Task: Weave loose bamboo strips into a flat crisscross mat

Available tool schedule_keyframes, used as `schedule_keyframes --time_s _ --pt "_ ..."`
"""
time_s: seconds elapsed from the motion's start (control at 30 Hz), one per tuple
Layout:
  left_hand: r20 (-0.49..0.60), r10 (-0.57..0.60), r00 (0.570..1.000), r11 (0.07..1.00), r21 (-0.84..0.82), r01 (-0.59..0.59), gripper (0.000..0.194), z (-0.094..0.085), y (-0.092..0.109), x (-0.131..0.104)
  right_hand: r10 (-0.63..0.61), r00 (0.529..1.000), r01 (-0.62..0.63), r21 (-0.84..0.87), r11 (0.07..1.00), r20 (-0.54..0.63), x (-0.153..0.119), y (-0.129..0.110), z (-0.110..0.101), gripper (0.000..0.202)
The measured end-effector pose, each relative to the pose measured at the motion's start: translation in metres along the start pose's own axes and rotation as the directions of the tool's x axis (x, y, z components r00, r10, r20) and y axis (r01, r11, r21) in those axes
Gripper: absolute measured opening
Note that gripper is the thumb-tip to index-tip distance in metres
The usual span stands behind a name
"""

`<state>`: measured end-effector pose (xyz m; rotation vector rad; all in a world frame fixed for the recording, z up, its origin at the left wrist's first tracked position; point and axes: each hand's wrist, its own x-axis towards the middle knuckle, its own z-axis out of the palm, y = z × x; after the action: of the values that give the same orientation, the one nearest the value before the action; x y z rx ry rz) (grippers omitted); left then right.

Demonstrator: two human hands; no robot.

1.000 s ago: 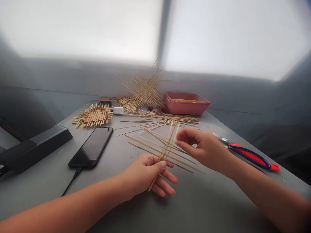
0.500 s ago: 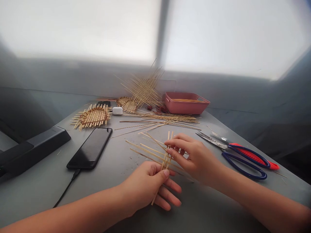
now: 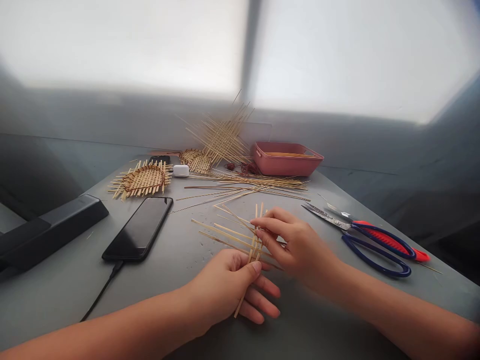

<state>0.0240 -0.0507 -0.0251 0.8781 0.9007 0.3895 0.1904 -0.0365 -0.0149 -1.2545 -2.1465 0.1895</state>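
Note:
Several thin bamboo strips cross each other in a small loose weave above the table. My left hand pinches the near ends of the upright strips between thumb and fingers, its other fingers spread beneath. At the weave's upper right, my right hand is closed, thumb and index finger pinching a bamboo strip that slants up to the left. The right hand's fingers cover part of the crossings. More loose bamboo strips lie in a pile beyond the hands.
Blue-handled scissors lie at right, over a red-handled tool. On the left are a phone with a cable and a black device. Woven pieces, a white case, a larger weave and a pink basket stand behind.
My right hand has shifted slightly left, with its pinched strip. The tops of the upright strips lean a little further left. My left hand keeps its hold in about the same place.

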Motion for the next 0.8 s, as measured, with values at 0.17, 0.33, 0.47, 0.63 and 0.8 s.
schedule_keyframes --time_s 0.17,0.33,0.47,0.63,0.8 --pt "0.004 0.006 1.000 1.000 -0.009 -0.006 0.023 -0.0011 -0.0014 0.0018 -0.006 1.000 0.005 -0.019 1.000 -0.021 0.0000 -0.0021 -0.0004 0.022" --pt "0.008 0.015 1.000 1.000 -0.020 -0.015 0.024 -0.0020 -0.0016 0.0032 -0.013 0.997 0.012 -0.015 1.000 -0.070 -0.0006 -0.0038 0.0001 0.022" --pt "0.008 0.027 1.000 0.999 -0.021 -0.027 0.024 -0.0018 -0.0015 0.0022 -0.013 0.997 0.012 -0.004 1.000 -0.076 -0.0009 -0.0043 0.0010 0.023" --pt "0.003 0.030 1.000 0.999 -0.030 -0.030 0.023 -0.0017 -0.0017 0.0016 -0.029 0.997 0.029 0.010 1.000 -0.077 -0.0013 -0.0043 0.0018 0.023" --pt "0.017 0.036 0.999 0.999 -0.038 -0.036 0.025 -0.0032 -0.0029 0.0027 -0.022 0.995 0.021 -0.007 1.000 -0.095 -0.0019 -0.0052 0.0045 0.023"
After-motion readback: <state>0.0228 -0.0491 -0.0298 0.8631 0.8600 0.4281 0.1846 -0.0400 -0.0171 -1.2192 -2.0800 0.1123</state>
